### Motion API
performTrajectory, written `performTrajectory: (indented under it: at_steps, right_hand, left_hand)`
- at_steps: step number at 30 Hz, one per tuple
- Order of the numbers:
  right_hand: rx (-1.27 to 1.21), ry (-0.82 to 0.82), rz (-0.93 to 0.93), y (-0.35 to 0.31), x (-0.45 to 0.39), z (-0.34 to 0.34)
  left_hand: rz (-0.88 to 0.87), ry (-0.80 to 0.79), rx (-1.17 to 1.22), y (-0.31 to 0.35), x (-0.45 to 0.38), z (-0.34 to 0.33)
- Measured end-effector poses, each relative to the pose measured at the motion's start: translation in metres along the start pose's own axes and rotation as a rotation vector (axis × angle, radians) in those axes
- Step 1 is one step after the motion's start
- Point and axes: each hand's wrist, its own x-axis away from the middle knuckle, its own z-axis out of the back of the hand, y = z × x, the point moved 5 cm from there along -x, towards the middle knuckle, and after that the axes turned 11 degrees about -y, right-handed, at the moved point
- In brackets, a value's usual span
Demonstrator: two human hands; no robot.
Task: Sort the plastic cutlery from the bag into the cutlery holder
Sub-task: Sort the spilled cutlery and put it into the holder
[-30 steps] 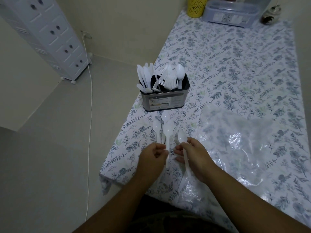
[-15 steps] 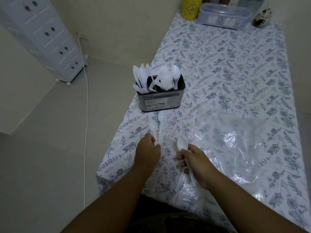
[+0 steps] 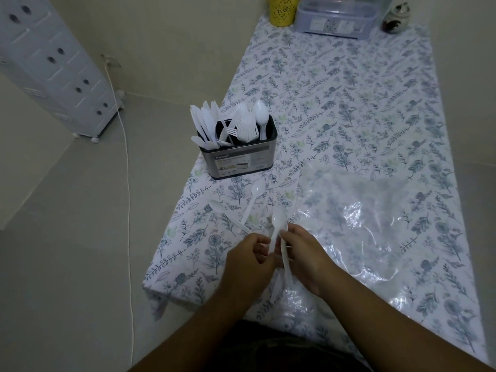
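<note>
Spoons (image 3: 277,237) are gathered into one bundle between both hands, probably so they can be dropped together into the cutlery holder (image 3: 237,158) just beyond. Left hand (image 3: 248,264) and right hand (image 3: 306,257) are each curled in a tight grip around the handles. Two loose spoons (image 3: 253,196) are left on the desk (image 3: 349,103) beside the bag (image 3: 362,224).

Two loose spoons (image 3: 251,200) lie between hands and holder (image 3: 239,159).

Both hands, left hand (image 3: 248,257) and right hand (image 3: 306,255), pinch white spoons (image 3: 277,224) above the floral tablecloth (image 3: 349,103).
</note>
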Motion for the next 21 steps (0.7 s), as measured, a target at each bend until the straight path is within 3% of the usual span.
performTrajectory:
  at_steps: [4,11,15,21]
  right_hand:
    - [0.106,0.041,0.03,0.001,-0.001,0.008]
    - [0.093,0.064,-0.038,0.002,0.002,0.016]
    - [0.09,0.065,-0.05,0.006,0.002,0.019]
    - [0.001,0.064,0.009,-0.002,0.003,0.021]
  left_hand:
    - [-0.032,-0.074,-0.066,0.003,-0.005,-0.009]
    - [0.154,0.255,-0.133,-0.021,-0.047,0.04]
    - [0.181,0.214,-0.24,-0.029,-0.062,0.044]
    - [0.092,0.184,-0.062,-0.013,-0.039,0.037]
